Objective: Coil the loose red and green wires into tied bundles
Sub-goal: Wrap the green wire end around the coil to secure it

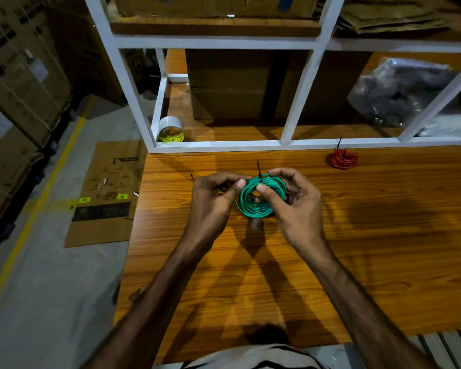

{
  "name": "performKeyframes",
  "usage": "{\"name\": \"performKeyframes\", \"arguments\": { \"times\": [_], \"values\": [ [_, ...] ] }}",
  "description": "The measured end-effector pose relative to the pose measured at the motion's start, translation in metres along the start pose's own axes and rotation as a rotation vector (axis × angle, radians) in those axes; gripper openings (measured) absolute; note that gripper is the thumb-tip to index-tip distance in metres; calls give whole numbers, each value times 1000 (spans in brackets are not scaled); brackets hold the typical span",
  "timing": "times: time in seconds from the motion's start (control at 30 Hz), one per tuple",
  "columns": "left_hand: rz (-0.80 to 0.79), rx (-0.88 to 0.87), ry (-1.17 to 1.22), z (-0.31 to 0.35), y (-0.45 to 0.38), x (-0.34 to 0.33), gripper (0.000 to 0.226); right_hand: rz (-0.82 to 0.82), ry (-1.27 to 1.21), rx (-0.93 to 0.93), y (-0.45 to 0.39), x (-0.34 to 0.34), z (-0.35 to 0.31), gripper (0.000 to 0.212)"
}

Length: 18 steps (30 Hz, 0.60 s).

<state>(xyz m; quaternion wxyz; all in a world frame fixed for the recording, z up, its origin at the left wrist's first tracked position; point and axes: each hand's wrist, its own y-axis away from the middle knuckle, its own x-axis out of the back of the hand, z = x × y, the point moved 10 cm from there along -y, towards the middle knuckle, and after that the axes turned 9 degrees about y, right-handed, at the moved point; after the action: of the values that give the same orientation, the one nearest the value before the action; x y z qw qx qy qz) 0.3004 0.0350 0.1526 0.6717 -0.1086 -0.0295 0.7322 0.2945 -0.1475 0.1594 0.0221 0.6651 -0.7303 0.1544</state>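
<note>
From the head view, the green coil (258,197) stands upright between both hands above the table (383,235): the left hand (213,198) pinches its left rim with curled fingers, and the right hand (290,201) grips its right side, thumb across the loops. A black tie (258,170) sticks up at the coil's top, between the two hands' fingertips and about equally near to each, so pulling it tight looks like the next move. The red coil (343,159), apparently already tied, lies well apart beyond the right hand.

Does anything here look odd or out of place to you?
Little on the table itself: both hands hold the green wire coil, and the red coil lies tied. The odd bits are on the floor to the left: a flattened cardboard box with a few small light pieces on and beside it.
</note>
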Motion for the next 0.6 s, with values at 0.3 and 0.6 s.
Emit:
{"name": "performKeyframes", "arguments": {
  "times": [0.3,0.6],
  "values": [
    [91,-113,69,-2,12,-6,15,82,-87,1,4,-1,1,26],
    [214,62,424,-20,19,-16,10,144,-213,-35,12,-8,-2,24]
  ]
}}
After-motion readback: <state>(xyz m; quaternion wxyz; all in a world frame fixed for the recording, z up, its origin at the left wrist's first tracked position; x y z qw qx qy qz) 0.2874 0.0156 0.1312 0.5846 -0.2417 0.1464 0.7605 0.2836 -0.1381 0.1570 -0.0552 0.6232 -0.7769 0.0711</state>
